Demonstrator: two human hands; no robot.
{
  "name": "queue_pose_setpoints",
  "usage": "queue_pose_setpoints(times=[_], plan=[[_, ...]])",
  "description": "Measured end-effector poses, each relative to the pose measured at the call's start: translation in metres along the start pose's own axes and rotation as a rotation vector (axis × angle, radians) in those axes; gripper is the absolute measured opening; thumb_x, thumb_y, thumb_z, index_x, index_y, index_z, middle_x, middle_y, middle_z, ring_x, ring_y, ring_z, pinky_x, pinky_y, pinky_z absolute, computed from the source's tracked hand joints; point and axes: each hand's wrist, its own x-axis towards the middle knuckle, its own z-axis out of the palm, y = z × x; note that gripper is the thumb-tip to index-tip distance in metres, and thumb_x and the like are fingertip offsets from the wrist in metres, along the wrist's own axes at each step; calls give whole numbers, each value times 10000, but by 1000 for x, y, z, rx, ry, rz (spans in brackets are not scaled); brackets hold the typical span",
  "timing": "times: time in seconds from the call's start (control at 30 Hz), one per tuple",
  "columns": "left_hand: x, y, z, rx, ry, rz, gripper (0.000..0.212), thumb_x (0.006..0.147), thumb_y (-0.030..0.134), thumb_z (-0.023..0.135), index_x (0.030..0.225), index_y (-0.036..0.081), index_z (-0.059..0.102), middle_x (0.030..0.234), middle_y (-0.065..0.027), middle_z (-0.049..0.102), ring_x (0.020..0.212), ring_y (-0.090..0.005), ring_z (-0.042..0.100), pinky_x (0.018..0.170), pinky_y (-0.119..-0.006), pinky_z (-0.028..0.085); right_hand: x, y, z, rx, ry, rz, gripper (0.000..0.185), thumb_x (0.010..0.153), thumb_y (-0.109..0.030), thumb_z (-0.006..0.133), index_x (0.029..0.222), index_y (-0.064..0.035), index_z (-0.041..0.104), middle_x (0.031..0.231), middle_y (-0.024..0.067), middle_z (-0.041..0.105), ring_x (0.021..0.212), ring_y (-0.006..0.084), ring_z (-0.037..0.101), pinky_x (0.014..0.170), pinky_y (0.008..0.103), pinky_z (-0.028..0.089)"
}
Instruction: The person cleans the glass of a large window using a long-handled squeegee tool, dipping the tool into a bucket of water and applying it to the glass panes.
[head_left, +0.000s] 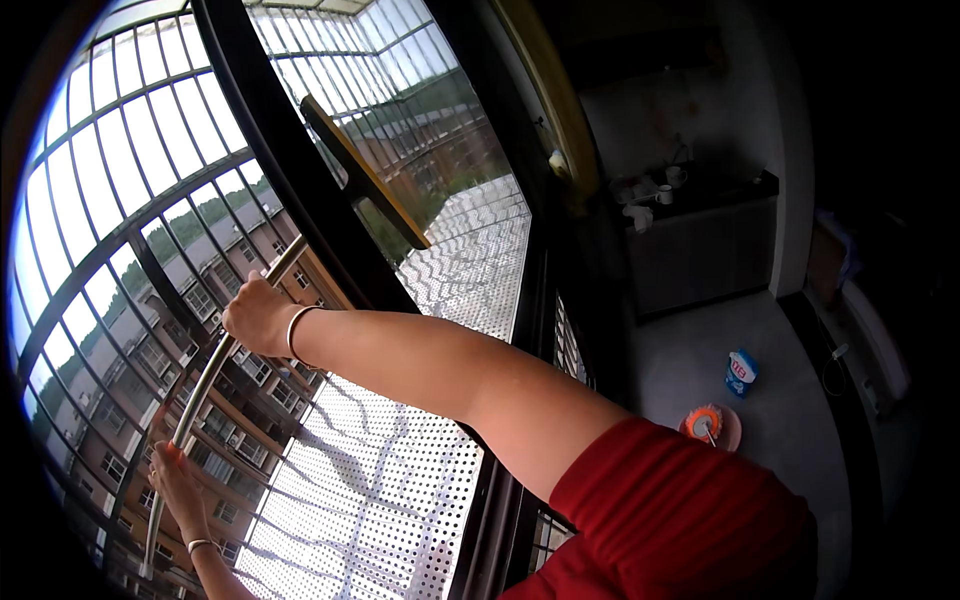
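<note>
My right hand grips a long metal pole near its upper part, a bangle on the wrist. Lower down, my left hand holds the same pole, with a ring and a bangle showing. Past my right hand the pole passes behind the dark window frame. Beyond that frame, a black and yellow squeegee head lies slanted at the window pane, seemingly on its outer side. Its joint with the pole is hidden by the frame. The glass looks wet and streaked.
A barred metal cage encloses the window, with a perforated metal floor. Brick buildings stand outside. Indoors, a blue packet and a pink basin with an orange-headed brush or mop are on the floor. Cups stand on a counter.
</note>
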Motion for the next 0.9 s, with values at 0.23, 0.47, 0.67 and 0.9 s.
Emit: queue_pose_setpoints(times=[0.23, 0.47, 0.67, 0.9], plan=[[-41, -39, -3, -77, -37, -57, 135, 925, 42, 527, 1028, 29, 442, 891, -135, 492, 875, -320, 541, 798, -475, 428, 7, -53, -2, -53, -19, -197, 129, 803, -191, 590, 765, -103, 678, 764, 48, 690, 742, 202, 663, 658, 365, 455], [-33, -103, -10, 70, 104, -43, 218, 785, 57, 634, 929, 10, 477, 855, -148, 481, 863, -352, 526, 731, -466, 406, 27, 13, -2, -80, 70, 16, 176, 858, -204, 542, 888, -126, 696, 848, 44, 694, 851, 219, 649, 861, 449, 394], [-13, -43, 8, -58, -111, -81, 237, 781, 168, 673, 722, -35, 566, 672, -178, 549, 696, -387, 562, 642, -462, 424, 33, 59, -17, -303, -33, 397, 230, 918, -230, 513, 1064, -114, 647, 1064, 72, 639, 1078, 228, 552, 1062, 552, 243], [-31, 85, 5, -546, -363, -144, 370, 821, 231, 707, 653, -1, 473, 528, -47, 454, 501, -109, 398, 488, -321, 352, 27, 60, -19, -271, 173, 382, 270, 907, -218, 497, 1116, -109, 629, 1118, 62, 600, 1160, 240, 479, 1040, 522, 266]])
